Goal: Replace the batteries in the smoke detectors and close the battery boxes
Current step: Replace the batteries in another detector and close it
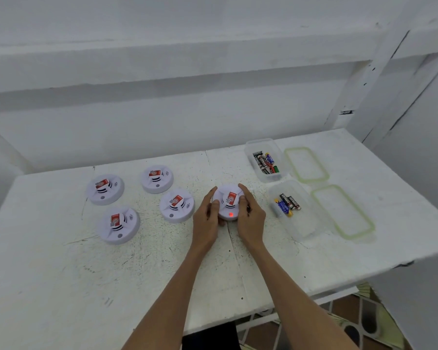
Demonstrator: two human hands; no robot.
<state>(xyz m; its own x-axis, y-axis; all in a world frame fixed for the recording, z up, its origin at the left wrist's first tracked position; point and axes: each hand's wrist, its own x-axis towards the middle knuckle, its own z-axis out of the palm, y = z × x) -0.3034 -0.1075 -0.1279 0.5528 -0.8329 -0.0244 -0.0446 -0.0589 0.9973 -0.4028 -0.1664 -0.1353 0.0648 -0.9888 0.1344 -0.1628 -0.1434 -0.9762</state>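
a white table fills the lower frame. in its left half lie 4 detectors, face up, each with a red label on its hub. furthest left is the far-left detector, with the low-left detector below it. further right is the top detector, and below and right of that the mid detector. all 4 sit apart from each other.

just right of the mid detector, at frame centre, the left hand and right hand grip the held detector from either side, fingers curled round its rim and thumbs on its top. a red light glows on its near edge. whether it rests on the table cannot be told.

right of the hands stand 2 clear, open boxes. the near box holds the near batteries. above it, the far box holds the far batteries. right of each box lies a green-rimmed lid: the far lid and the near lid.
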